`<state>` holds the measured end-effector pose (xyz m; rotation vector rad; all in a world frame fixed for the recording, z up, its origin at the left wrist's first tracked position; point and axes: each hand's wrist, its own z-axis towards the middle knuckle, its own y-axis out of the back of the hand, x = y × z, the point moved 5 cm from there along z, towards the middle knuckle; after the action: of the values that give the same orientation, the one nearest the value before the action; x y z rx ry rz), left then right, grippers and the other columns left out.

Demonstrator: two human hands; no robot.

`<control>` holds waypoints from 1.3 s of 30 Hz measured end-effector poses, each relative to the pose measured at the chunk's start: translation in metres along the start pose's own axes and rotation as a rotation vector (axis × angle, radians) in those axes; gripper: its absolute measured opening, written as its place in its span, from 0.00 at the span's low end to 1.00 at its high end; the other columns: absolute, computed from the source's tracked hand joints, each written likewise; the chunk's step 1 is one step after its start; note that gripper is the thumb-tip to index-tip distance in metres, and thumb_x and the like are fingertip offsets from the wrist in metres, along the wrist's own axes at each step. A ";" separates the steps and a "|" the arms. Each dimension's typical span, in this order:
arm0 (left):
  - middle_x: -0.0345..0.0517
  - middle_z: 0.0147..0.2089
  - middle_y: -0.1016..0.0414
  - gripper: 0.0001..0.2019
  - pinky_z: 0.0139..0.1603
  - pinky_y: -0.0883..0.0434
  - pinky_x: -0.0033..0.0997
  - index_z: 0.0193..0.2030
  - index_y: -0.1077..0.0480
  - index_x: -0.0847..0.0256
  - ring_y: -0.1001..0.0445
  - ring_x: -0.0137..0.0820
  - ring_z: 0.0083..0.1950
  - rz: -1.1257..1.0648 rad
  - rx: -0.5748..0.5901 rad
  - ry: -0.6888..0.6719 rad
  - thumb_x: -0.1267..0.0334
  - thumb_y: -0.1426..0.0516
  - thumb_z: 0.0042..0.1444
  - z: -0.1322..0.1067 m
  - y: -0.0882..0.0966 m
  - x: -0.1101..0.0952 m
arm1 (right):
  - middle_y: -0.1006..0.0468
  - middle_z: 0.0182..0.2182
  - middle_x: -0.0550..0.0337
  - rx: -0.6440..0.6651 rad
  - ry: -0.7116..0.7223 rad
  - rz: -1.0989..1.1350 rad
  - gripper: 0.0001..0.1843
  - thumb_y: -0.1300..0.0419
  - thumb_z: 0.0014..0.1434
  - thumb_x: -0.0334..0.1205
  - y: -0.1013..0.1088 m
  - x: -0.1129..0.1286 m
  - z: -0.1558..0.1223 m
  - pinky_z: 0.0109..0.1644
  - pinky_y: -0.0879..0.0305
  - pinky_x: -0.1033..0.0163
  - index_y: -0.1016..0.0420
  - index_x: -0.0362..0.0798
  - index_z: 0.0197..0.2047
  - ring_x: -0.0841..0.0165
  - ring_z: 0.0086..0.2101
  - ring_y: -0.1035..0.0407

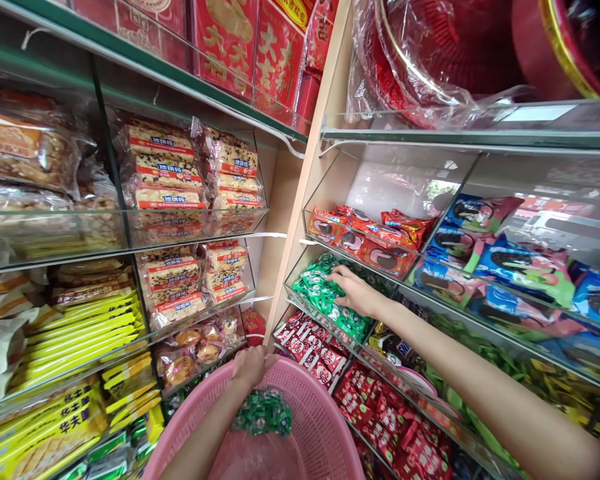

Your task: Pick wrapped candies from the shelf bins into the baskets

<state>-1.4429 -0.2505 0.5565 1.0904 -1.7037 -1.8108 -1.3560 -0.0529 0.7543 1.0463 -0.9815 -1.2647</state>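
At one o'clock from the round pink plastic basket (325,413) the left hand (251,367) clutches, the right hand (354,292) (can't tell if grabbing) touches small green-wrapped candies (313,285), probably light, slippery, best scooped underneath.

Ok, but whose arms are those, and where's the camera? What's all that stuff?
There's no robot here, just a person with two bare hands. There is one picture, taken by a camera worn on that person's head, looking forward and down, so you see roughly what they see.

The left hand holds the rim of a pink basket. Inside it is a little pile of green packets.

The right hand reaches into a shelf compartment at the green sweets. I can't tell whether its fingers grip any.

All around are shelves full of wrapped snacks: red-and-white packets below the green ones, orange-red packets above, and yellow packs over on the left.
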 end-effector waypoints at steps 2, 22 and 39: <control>0.55 0.38 0.25 0.27 0.39 0.35 0.35 0.37 0.30 0.62 0.27 0.43 0.42 0.001 -0.002 -0.005 0.42 0.59 0.54 -0.001 0.001 -0.001 | 0.41 0.48 0.53 0.000 -0.061 -0.044 0.27 0.39 0.46 0.31 0.003 0.004 -0.001 0.47 0.40 0.61 0.39 0.50 0.51 0.63 0.46 0.39; 0.57 0.39 0.25 0.28 0.41 0.34 0.37 0.39 0.29 0.63 0.27 0.43 0.43 -0.016 0.028 0.015 0.42 0.59 0.54 -0.002 0.003 -0.003 | 0.32 0.44 0.49 0.036 -0.130 -0.230 0.20 0.44 0.52 0.31 0.003 0.025 -0.008 0.45 0.43 0.58 0.39 0.47 0.49 0.59 0.45 0.39; 0.54 0.38 0.24 0.29 0.39 0.34 0.37 0.39 0.29 0.61 0.27 0.44 0.42 0.007 -0.014 0.002 0.41 0.60 0.54 0.005 -0.004 0.003 | 0.29 0.44 0.51 0.171 -0.101 -0.106 0.25 0.39 0.46 0.30 -0.007 0.012 0.011 0.45 0.43 0.60 0.36 0.46 0.49 0.61 0.43 0.37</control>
<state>-1.4474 -0.2494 0.5513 1.0786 -1.6889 -1.8148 -1.3673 -0.0654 0.7507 1.1888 -1.1396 -1.3482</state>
